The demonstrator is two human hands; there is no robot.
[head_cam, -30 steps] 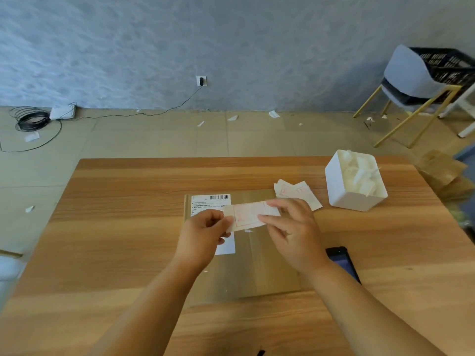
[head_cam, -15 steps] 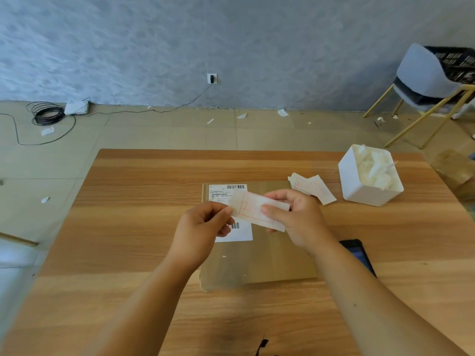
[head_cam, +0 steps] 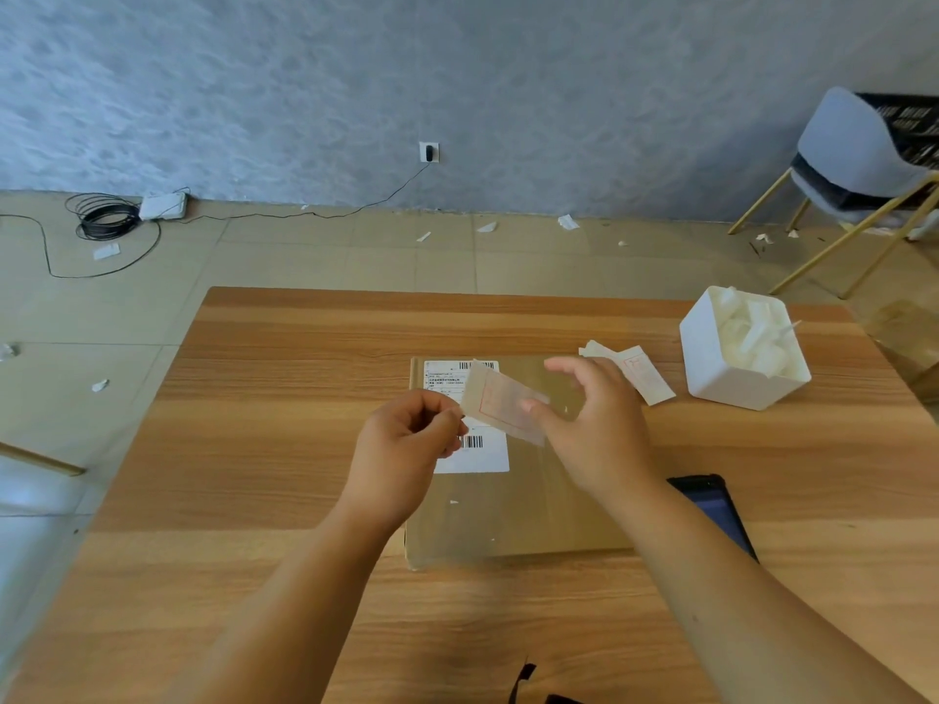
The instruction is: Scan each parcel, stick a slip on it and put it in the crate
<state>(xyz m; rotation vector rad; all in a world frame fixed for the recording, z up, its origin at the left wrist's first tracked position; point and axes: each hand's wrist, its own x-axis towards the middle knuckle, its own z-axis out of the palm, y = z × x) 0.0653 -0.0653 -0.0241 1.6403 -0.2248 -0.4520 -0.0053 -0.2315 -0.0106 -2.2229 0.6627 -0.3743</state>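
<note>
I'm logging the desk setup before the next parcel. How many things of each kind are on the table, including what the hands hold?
Parcel: 1
Slip held between left hand and right hand: 1
Pile of spare slips: 1, number of slips unclear
White box: 1
Phone: 1
Total: 5

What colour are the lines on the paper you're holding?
Red lines on the thin pale paper slip, seen from the head view.

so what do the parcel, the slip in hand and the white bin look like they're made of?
Parcel: brown cardboard, matte, with a glossy clear tape strip by its sheen.
Slip: thin paper, semi-translucent, red print; possibly adhesive-backed.
White bin: looks like smooth moulded plastic, with rounded corners and an even finish.
</note>
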